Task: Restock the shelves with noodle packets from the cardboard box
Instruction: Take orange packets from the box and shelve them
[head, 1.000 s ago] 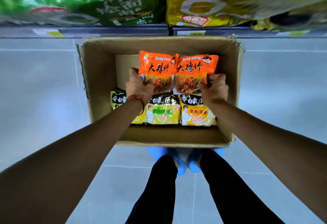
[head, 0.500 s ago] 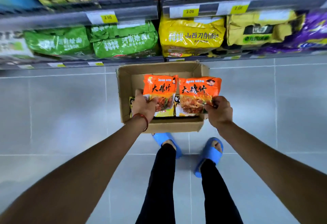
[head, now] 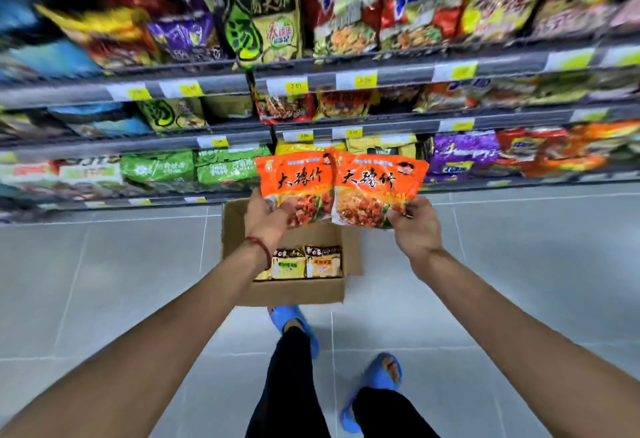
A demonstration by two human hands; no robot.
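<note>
Currently, left hand [head: 268, 219] grips 1 orange noodle packet [head: 298, 179] and right hand [head: 417, 229] a second packet [head: 379, 183], both by lower corners, above the cardboard box [head: 294, 290], facing the shelves [head: 512, 68]. Judged light, crinkly, slippery (contents brittle): hold edges.

Left packet [head: 298, 181] in left hand [head: 266, 219], right packet [head: 377, 184] in right hand [head: 417, 229] — side by side, above cardboard box [head: 294, 290] on floor [head: 104, 281]. Boxed packets [head: 306, 262] inside; shelves [head: 381, 72] behind.

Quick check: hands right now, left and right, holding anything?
Left hand: closed, holding the left orange packet by its lower edge.
Right hand: closed, holding the right orange packet by its lower corner.
</note>
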